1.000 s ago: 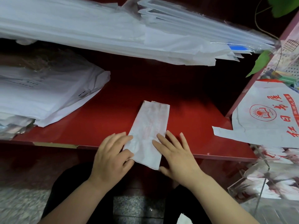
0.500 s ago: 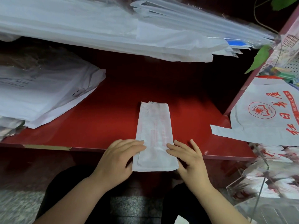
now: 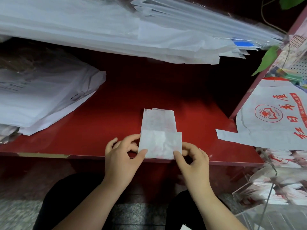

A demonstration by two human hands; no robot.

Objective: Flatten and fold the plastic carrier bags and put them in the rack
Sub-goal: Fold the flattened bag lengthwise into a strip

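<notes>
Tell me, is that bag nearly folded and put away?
Partway. Done: the bag lies flat as a narrow strip on the red shelf. In hand: the left grip and right grip pinch its near end, turned up over the strip. Left: finish folding, then put it in the clear rack at lower right, where folded bags already sit. A printed bag on the right lies unfolded.

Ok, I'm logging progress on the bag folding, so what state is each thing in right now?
narrow folded bag: lies on the red shelf, near end doubled over.
left hand: pinches the doubled end's left edge.
right hand: pinches its right corner.
printed bag: spread flat, unfolded, one handle on the shelf.
clear rack: holds folded bags.
left stack of bags: flat, unfolded.
</notes>
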